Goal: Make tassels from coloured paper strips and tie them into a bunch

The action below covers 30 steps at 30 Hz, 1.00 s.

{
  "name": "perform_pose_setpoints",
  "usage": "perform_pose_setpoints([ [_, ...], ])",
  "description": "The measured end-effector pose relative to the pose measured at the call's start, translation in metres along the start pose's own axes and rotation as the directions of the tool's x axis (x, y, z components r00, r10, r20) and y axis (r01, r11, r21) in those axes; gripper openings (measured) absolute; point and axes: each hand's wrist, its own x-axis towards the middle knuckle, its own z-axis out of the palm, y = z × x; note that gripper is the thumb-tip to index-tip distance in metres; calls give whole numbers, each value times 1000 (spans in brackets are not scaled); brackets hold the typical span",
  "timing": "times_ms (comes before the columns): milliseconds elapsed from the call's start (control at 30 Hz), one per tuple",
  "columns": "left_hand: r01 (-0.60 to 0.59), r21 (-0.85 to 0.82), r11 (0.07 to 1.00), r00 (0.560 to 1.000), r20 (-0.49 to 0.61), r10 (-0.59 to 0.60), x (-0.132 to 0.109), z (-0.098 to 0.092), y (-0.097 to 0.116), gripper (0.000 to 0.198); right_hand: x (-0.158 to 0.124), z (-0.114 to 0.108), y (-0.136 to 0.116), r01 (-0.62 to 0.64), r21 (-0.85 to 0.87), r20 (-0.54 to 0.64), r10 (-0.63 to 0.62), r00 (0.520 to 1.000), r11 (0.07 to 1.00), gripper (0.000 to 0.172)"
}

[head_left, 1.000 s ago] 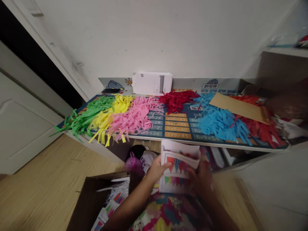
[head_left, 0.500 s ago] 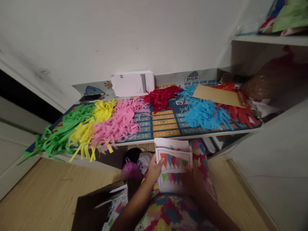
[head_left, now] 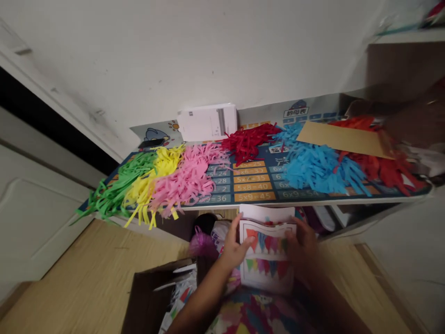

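Observation:
A white card packet (head_left: 267, 276) printed with rows of colourful pennants is held upright over my lap, below the desk's front edge. My left hand (head_left: 235, 246) grips its left side, thumb on the printed front. My right hand (head_left: 303, 243), somewhat blurred, holds its right side. A white flap or second sheet sticks up at the packet's top. On the desk lie heaps of paper strips: green (head_left: 121, 188), yellow (head_left: 149, 185), pink (head_left: 191, 178), dark red (head_left: 250, 141), light blue (head_left: 313, 167) and orange-red (head_left: 389, 169).
White cards (head_left: 206, 123) lean against the wall. A tan card (head_left: 344, 138) rests over the blue and orange-red strips. An open brown box (head_left: 146, 297) with plastic packets stands lower left, near a purple bag (head_left: 202, 243). Shelving is at right.
My right hand has moved up to the packet's upper right side. The view has shifted, so the desk and its heaps sit differently in the frame.

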Motion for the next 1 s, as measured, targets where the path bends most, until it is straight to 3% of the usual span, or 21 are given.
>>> perform_pose_setpoints([
  [100,-26,-32,999,1000,10,26,9,-7,4,57,4,1,0,1,-5,-11,-1,1000,1000,42],
  [233,-68,47,997,997,-33,70,29,-13,17,36,19,-2,-11,104,-21,1,-104,995,994,25],
  [333,-69,95,993,997,-34,72,45,-17,29,34,36,-5,-26,157,-25,51,-155,987,987,17],
  [467,-86,207,974,994,88,69,62,-21,48,29,57,-11,-48,151,-77,183,-135,974,986,23],
  [567,-165,304,938,963,255,87,68,-24,60,28,68,-16,-58,168,-159,327,-108,939,973,28],
  [633,-195,336,922,948,306,89,69,-24,65,30,73,-17,-61,157,-196,360,-77,930,968,30],
  [800,-200,373,906,959,262,105,68,-23,67,30,73,-17,-55,80,-198,241,-30,970,977,28],
  [933,-205,345,916,961,248,122,68,-24,63,29,69,-20,-49,-81,-74,270,98,958,994,58],
  [1000,-223,335,915,960,237,147,67,-23,61,29,69,-22,-47,-129,-9,319,125,940,992,65],
])
